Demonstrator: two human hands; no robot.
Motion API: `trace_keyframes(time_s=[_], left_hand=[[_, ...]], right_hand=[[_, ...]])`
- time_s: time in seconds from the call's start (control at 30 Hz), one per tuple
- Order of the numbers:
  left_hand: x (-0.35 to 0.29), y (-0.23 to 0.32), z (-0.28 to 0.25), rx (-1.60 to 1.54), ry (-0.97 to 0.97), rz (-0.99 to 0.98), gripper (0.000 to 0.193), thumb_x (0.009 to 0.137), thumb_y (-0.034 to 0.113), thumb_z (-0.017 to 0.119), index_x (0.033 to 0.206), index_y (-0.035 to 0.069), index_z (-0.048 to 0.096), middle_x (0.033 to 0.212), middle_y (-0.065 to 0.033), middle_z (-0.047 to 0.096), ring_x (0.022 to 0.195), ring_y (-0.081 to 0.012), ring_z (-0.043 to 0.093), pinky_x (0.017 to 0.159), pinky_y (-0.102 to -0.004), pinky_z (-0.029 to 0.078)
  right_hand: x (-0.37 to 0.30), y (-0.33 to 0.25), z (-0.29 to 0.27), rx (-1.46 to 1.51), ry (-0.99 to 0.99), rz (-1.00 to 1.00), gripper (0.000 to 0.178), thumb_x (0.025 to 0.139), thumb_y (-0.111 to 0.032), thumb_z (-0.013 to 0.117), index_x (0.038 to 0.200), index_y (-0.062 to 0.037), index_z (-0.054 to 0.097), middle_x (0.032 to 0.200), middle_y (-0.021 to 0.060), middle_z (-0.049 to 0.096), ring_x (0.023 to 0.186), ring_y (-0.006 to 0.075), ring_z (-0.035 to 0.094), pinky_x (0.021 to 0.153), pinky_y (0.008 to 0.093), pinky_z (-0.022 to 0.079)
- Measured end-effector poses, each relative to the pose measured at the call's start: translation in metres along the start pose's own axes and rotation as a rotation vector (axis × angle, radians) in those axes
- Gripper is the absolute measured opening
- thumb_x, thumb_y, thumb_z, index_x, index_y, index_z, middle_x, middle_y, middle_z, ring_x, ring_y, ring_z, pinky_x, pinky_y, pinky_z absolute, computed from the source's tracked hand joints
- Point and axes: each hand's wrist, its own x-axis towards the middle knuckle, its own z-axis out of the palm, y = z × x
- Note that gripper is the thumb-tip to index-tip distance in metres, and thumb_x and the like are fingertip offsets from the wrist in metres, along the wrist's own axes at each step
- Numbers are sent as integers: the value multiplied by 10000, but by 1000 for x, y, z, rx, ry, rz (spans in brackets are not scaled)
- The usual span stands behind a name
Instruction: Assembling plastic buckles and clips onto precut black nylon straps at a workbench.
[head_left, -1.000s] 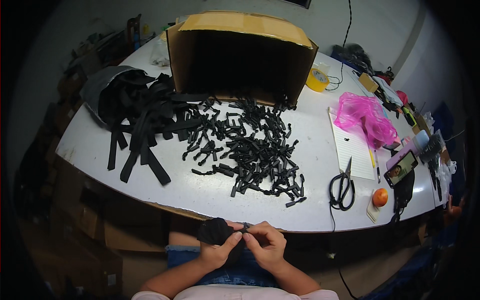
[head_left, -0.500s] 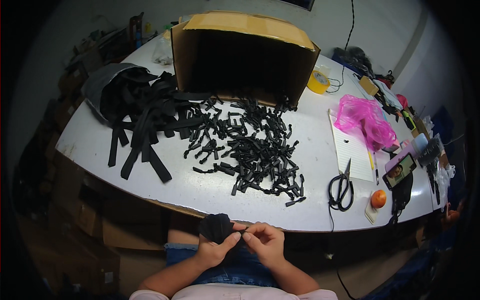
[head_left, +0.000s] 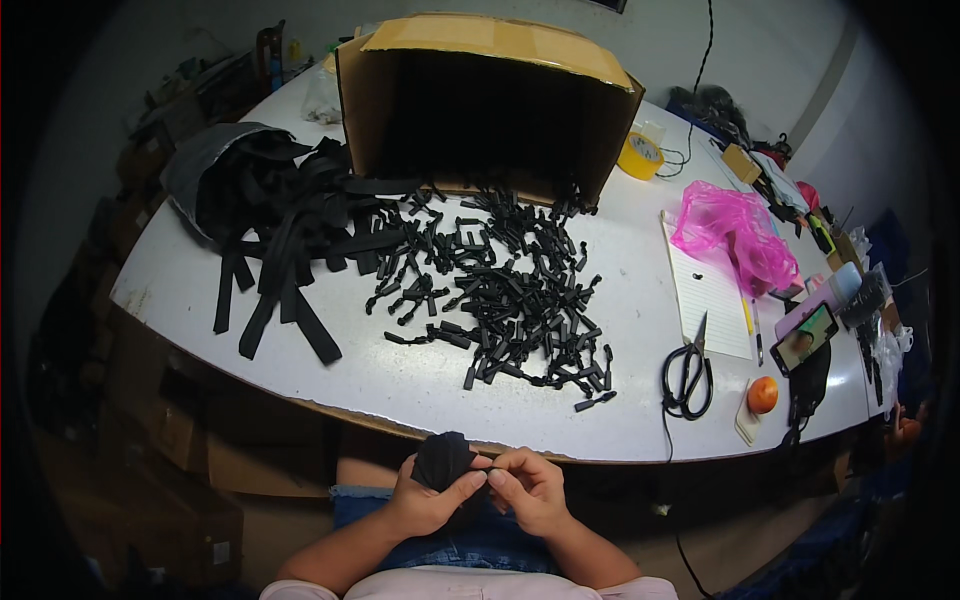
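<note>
Over my lap, just off the table's near edge, my left hand [head_left: 432, 500] is wrapped round a folded bundle of black fabric [head_left: 440, 460]. My right hand [head_left: 530, 492] meets it with thumb and forefinger pinched beside the left thumb. Something small and dark shows at those fingertips, too small to name. On the table ahead lies a loose pile of small black tabs with thin looped ends [head_left: 515, 320], resembling zipper pulls. Left of it, flat black fabric strips [head_left: 290, 265] spill from a grey bag [head_left: 190, 185].
A cardboard box [head_left: 610, 165] stands on its side behind the pile, its mouth facing me. To the right are yellow tape [head_left: 638, 157], a pink plastic bag [head_left: 735, 235], a lined notepad [head_left: 705, 300], black-handled scissors [head_left: 687, 382], an orange fruit [head_left: 762, 395] and a phone [head_left: 805, 340].
Both hands stay together in nearly the same place. The black bundle has tilted slightly to the right in my left hand, and the view has shifted a little.
</note>
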Motion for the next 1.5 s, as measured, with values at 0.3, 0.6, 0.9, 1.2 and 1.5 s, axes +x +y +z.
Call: trace_keyframes(time_s=[0.3,0.6,0.9,1.2,1.5], left_hand=[[-3,-4,-5,-77,-94,-99,177,755,46,598,925,8,567,739,-10,541,606,-58,480,543,-184,392],[-11,-12,-6,-17,-24,-147,145,726,32,630,850,1,562,684,4,560,624,-37,497,556,-172,412],[-7,-5,-3,-50,-60,-150,147,738,30,610,877,1,569,721,-14,575,653,-49,518,593,-184,432],[-1,-11,-6,242,-39,351,201,747,21,586,945,1,558,721,-24,560,639,-75,530,592,-196,434],[-5,-9,-2,-216,73,-26,119,745,-22,563,863,-17,549,665,-40,529,481,-56,453,431,-177,369]], right_hand=[[-2,-1,-5,-10,-49,-8,109,813,-82,535,871,1,495,654,24,497,490,45,426,432,163,340],[2,-11,1,-355,55,-399,89,736,42,559,819,32,527,716,69,533,546,67,488,480,174,395],[8,-20,-6,-563,-90,-465,117,720,52,580,836,52,569,716,96,565,535,83,532,480,171,416],[5,-11,4,-160,39,-130,139,741,40,577,874,46,539,749,89,555,562,95,538,469,191,449],[2,1,7,-73,76,-110,103,758,-11,590,844,11,539,714,19,528,552,46,483,473,162,393]])
